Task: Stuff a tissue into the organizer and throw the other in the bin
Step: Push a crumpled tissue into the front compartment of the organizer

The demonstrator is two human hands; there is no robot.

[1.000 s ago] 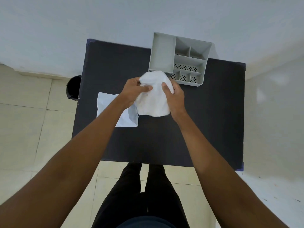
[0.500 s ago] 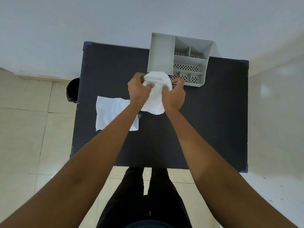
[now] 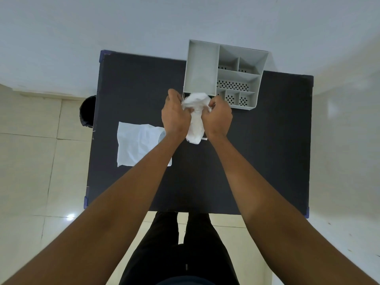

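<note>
A person stands at a dark table [image 3: 267, 161], left hand [image 3: 174, 114] and right hand [image 3: 218, 118] both closed around one crumpled tissue [image 3: 195, 112], just in front of the one grey organizer [image 3: 202, 66] at the far edge. A second tissue [image 3: 135, 147] lies flat near the left edge. One black bin [image 3: 87, 112] sits on the floor beyond that edge.

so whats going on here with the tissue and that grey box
A person is scrunching a white tissue between the left hand and the right hand, right at the near edge of the grey organizer on the black table. It is not inside a compartment yet. A second tissue lies flat on the table to the left, and the black bin stands on the floor beyond that edge.
</note>
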